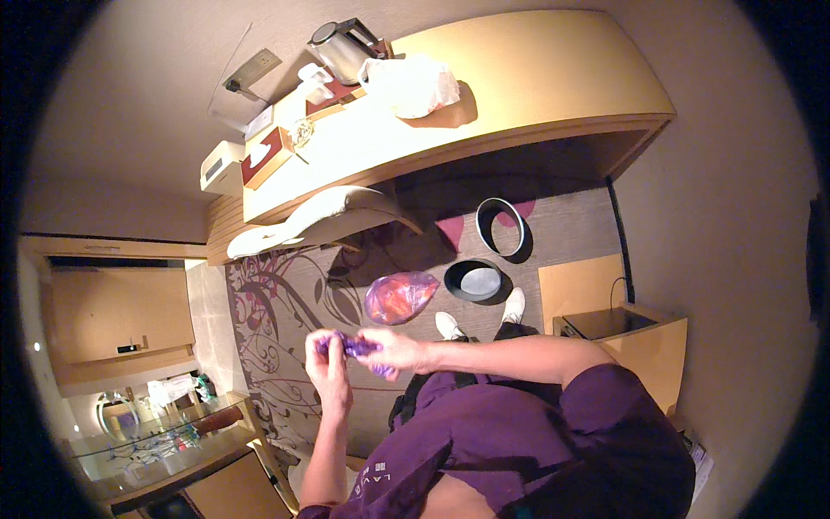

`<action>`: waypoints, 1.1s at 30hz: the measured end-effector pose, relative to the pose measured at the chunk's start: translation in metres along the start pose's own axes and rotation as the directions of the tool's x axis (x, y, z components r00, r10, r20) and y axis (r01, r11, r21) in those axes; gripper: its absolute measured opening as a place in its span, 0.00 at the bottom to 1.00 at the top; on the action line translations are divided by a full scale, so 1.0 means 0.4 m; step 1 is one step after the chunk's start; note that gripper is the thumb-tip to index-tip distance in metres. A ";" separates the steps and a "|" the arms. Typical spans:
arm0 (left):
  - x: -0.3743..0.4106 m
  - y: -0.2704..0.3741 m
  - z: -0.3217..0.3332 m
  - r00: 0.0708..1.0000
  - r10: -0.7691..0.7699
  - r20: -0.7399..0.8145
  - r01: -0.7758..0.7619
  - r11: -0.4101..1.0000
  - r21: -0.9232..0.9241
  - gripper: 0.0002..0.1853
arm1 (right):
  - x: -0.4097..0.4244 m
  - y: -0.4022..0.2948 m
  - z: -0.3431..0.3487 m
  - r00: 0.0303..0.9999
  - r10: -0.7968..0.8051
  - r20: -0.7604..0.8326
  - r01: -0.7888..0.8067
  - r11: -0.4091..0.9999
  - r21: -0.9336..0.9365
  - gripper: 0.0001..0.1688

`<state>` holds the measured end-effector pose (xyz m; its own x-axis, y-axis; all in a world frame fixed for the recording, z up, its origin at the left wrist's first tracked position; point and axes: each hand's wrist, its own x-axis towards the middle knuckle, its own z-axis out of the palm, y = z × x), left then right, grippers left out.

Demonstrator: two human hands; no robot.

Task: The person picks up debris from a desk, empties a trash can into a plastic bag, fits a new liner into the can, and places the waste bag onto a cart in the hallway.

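My left hand (327, 366) and my right hand (392, 350) are close together in front of my body, both gripping a bunched piece of purple plastic film (353, 346), which looks like a thin bag. Part of the film is hidden by my fingers. On the carpet beyond them lies a translucent purple plastic bag (401, 297) with orange-red contents. Right of that bag stands a dark oval waste bin (457, 276) with a pale bottom. An oval ring with a pale rim (480, 224) rests farther off, with carpet visible through it.
A wooden desk (532, 71) runs along the wall, carrying an electric kettle (343, 55), a white plastic bag (415, 87) and a tissue box (267, 156). A pale upholstered chair (337, 206) stands at it. A low cabinet (639, 350) is at right, a glass-topped counter (162, 454) at lower left.
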<state>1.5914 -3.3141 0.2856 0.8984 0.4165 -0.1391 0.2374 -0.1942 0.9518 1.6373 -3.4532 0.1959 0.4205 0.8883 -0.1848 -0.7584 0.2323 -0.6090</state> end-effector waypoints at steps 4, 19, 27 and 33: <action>0.135 0.011 0.108 0.996 -0.054 -0.065 0.039 0.977 -0.209 0.10 | -0.057 -0.196 -0.090 0.960 -0.209 -0.186 0.105 0.886 -0.451 0.16; 0.214 -0.045 0.435 0.832 -0.276 0.482 0.484 0.785 -0.386 0.13 | -0.190 -0.246 -0.280 0.611 -0.564 -0.555 0.355 0.822 -0.445 0.15; 0.253 -0.112 0.372 0.839 -0.219 0.498 0.530 0.532 -0.660 0.08 | -0.245 -0.304 -0.362 0.488 -0.404 -0.774 0.627 0.779 -0.012 0.13; 0.286 -0.161 0.332 0.876 -0.148 0.459 0.478 0.389 -0.788 0.13 | -0.316 -0.299 -0.448 0.488 -0.459 -0.742 0.647 0.761 -0.046 0.17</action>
<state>1.7279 -3.3718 0.1722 0.9215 -0.0137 -0.3881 0.2307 0.8232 0.5187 1.7640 -3.6642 0.1539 0.9233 0.0328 -0.3828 -0.2823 0.7336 -0.6181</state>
